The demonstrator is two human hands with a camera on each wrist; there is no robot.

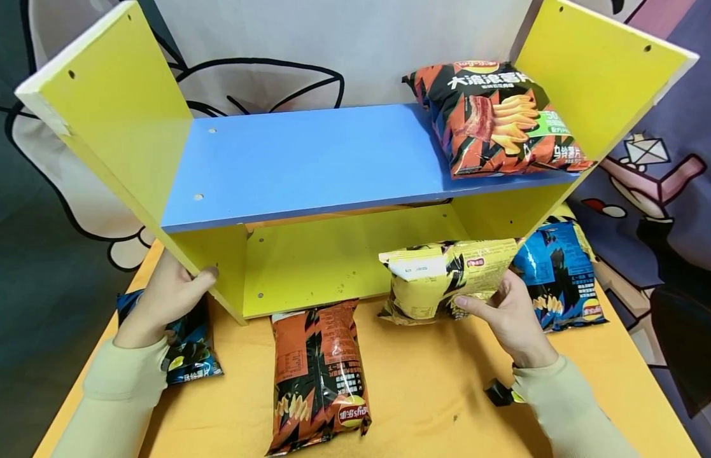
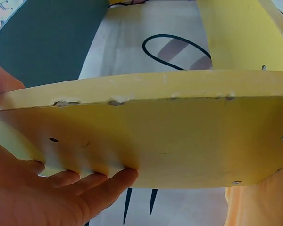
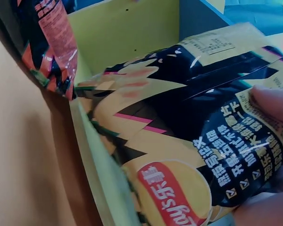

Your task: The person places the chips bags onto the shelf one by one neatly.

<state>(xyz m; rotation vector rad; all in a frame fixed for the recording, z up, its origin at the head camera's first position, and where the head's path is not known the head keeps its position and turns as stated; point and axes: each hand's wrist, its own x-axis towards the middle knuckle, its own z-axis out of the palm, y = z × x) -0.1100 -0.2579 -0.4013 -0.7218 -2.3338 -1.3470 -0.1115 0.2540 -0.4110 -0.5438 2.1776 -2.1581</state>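
My right hand [image 1: 512,318] grips a yellow bag of potato chips [image 1: 447,280] by its side, thumb on the front. The bag is at the front of the lower compartment [image 1: 309,267] of a yellow and blue shelf [image 1: 309,168], over its right half. In the right wrist view, the same chip bag [image 3: 165,127] shows its Lay's logo and dark back panel. My left hand [image 1: 177,289] holds the shelf's left side panel [image 2: 179,136] low down, fingers against one face and thumb over the edge.
A red-black chip bag [image 1: 498,121] lies on the blue board at the right. On the yellow table [image 1: 424,407] lie an orange-red chip bag [image 1: 317,375] in front, a blue one [image 1: 561,273] at right and a dark blue one [image 1: 195,343] beside my left wrist.
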